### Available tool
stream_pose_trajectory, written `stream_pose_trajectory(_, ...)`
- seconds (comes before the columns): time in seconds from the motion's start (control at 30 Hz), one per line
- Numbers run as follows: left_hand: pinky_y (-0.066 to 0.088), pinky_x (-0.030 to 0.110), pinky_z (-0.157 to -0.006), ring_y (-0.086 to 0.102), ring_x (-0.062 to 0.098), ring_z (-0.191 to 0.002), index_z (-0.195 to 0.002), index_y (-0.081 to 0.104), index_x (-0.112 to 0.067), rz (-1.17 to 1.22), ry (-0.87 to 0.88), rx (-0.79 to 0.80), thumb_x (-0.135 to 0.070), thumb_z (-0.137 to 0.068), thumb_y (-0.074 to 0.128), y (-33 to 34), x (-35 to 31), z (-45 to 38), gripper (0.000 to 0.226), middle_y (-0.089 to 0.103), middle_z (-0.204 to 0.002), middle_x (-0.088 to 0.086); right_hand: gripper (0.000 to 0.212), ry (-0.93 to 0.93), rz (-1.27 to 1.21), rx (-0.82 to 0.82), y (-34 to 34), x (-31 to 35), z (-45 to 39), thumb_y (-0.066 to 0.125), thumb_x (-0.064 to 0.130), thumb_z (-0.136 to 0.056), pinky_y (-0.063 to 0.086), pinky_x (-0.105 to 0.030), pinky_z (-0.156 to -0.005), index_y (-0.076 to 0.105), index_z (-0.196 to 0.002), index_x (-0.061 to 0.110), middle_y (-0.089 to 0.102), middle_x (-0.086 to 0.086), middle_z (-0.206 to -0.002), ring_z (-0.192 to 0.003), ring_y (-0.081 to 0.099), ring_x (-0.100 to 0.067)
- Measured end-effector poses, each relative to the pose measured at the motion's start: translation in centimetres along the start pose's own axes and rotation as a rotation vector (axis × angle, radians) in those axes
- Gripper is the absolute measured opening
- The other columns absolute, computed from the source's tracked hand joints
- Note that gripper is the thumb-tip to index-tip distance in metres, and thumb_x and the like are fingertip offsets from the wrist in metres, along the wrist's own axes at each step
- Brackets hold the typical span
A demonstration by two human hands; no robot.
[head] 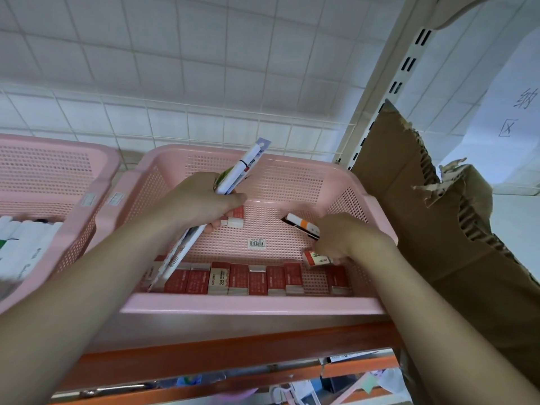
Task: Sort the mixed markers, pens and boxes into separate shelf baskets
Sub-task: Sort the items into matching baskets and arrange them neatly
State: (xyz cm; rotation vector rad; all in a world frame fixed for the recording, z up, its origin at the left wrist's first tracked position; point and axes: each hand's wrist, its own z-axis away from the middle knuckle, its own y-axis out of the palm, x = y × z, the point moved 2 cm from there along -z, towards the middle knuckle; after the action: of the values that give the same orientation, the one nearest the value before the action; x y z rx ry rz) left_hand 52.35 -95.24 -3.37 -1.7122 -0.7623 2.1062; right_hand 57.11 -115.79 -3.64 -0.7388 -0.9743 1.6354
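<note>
A pink mesh basket (292,176) sits on the shelf in front of me. Along its near wall stands a row of several small red and white boxes (238,279). My left hand (201,200) grips a bundle of packaged pens (245,168) that sticks out above and below my fist, over the basket. My right hand (342,238) is inside the basket at the right, holding an orange and black box (302,225) and pinching a red box (317,258). Two more red boxes (236,219) lie behind my left hand.
A second pink basket (58,171) at the left holds white markers (26,244). Torn brown cardboard (423,214) leans against the shelf upright at the right. The orange shelf edge (233,352) runs below, with a lower shelf of mixed items under it.
</note>
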Motion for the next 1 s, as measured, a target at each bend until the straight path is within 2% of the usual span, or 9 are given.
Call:
stream_pose_trajectory(0.13,0.036,0.010,-0.034,0.050,-0.002,-0.033,-0.076,0.057,-0.020,0.018,-0.006,-0.022,-0.033,-0.086,0.063,-0.2,0.0,-0.1,0.019,0.057,-0.058,-0.005,0.010,-0.057,-0.088,0.236,0.1,0.5,0.7,0.059,0.015,-0.086,0.042,-0.016,-0.042,0.053,-0.082,0.008,0.058,-0.004,-0.061,-0.038,0.051,-0.007)
stream_pose_trajectory(0.2,0.036,0.011,-0.034,0.050,-0.002,-0.032,-0.075,0.055,-0.019,-0.003,-0.002,-0.019,-0.034,-0.087,0.063,-0.2,-0.1,-0.1,0.020,0.056,-0.057,-0.005,0.016,-0.095,-0.052,0.269,0.3,0.9,1.1,0.059,0.018,-0.087,0.041,-0.014,-0.042,0.051,-0.075,0.010,0.057,-0.003,-0.055,-0.032,0.048,-0.006)
stream_pose_trajectory(0.4,0.037,0.010,-0.035,0.050,-0.002,-0.033,-0.078,0.056,-0.020,-0.025,-0.009,-0.015,-0.036,-0.087,0.062,-0.2,-0.1,-0.1,0.020,0.056,-0.060,-0.004,0.010,-0.004,-0.027,0.027,-0.1,-0.2,0.8,0.052,0.006,-0.086,0.046,-0.022,-0.047,0.052,-0.076,0.009,0.058,-0.005,-0.068,-0.044,0.054,-0.010)
stream_pose_trajectory(0.43,0.037,0.010,-0.035,0.050,-0.002,-0.033,-0.078,0.055,-0.020,-0.022,-0.008,-0.015,-0.035,-0.088,0.062,-0.2,-0.2,-0.1,0.019,0.056,-0.060,-0.004,0.004,0.026,-0.014,0.041,-0.1,-0.3,1.0,0.051,0.007,-0.088,0.047,-0.022,-0.046,0.054,-0.085,0.007,0.057,-0.005,-0.070,-0.039,0.054,-0.008)
stream_pose_trajectory(0.53,0.037,0.010,-0.035,0.050,-0.002,-0.033,-0.077,0.056,-0.021,-0.008,0.001,-0.014,-0.033,-0.088,0.062,-0.2,-0.3,-0.1,0.018,0.056,-0.061,-0.004,0.020,0.067,0.069,0.157,0.5,-0.2,1.2,0.053,0.017,-0.091,0.044,-0.020,-0.040,0.056,-0.107,0.007,0.055,-0.002,-0.072,-0.032,0.052,-0.006)
stream_pose_trajectory(0.67,0.038,0.010,-0.036,0.052,-0.001,-0.037,-0.078,0.056,-0.023,-0.021,-0.008,-0.012,-0.036,-0.087,0.061,-0.2,-0.3,-0.1,0.017,0.059,-0.065,-0.005,0.006,-0.023,0.067,0.247,0.7,0.6,1.5,0.050,0.016,-0.087,0.044,-0.018,-0.043,0.052,-0.084,0.012,0.056,-0.002,-0.074,-0.040,0.053,-0.011)
stream_pose_trajectory(0.77,0.038,0.010,-0.035,0.051,-0.001,-0.034,-0.080,0.057,-0.020,0.015,-0.023,-0.020,-0.034,-0.088,0.062,-0.3,-0.3,-0.2,0.017,0.061,-0.067,-0.003,0.006,-0.080,-0.022,0.282,0.8,0.9,1.8,0.051,0.017,-0.087,0.047,-0.019,-0.046,0.054,-0.090,0.012,0.055,-0.001,-0.072,-0.045,0.053,-0.011)
stream_pose_trajectory(0.9,0.039,0.013,-0.038,0.053,0.002,-0.038,-0.083,0.059,-0.017,-0.001,-0.017,-0.046,-0.033,-0.088,0.061,-0.5,-0.3,-0.3,0.017,0.064,-0.070,-0.001,0.020,0.027,-0.140,0.153,0.4,-0.4,2.0,0.050,0.014,-0.089,0.046,-0.019,-0.041,0.053,-0.108,0.015,0.054,-0.002,-0.079,-0.042,0.056,-0.008)
stream_pose_trajectory(1.0,0.039,0.013,-0.038,0.053,0.002,-0.037,-0.086,0.060,-0.017,0.020,-0.041,-0.074,-0.033,-0.088,0.061,-0.9,-0.2,-0.4,0.017,0.064,-0.070,-0.001,0.032,0.095,0.000,0.104,0.5,-1.1,2.0,0.050,0.015,-0.089,0.042,-0.020,-0.043,0.053,-0.120,0.011,0.051,0.001,-0.078,-0.053,0.054,-0.009)
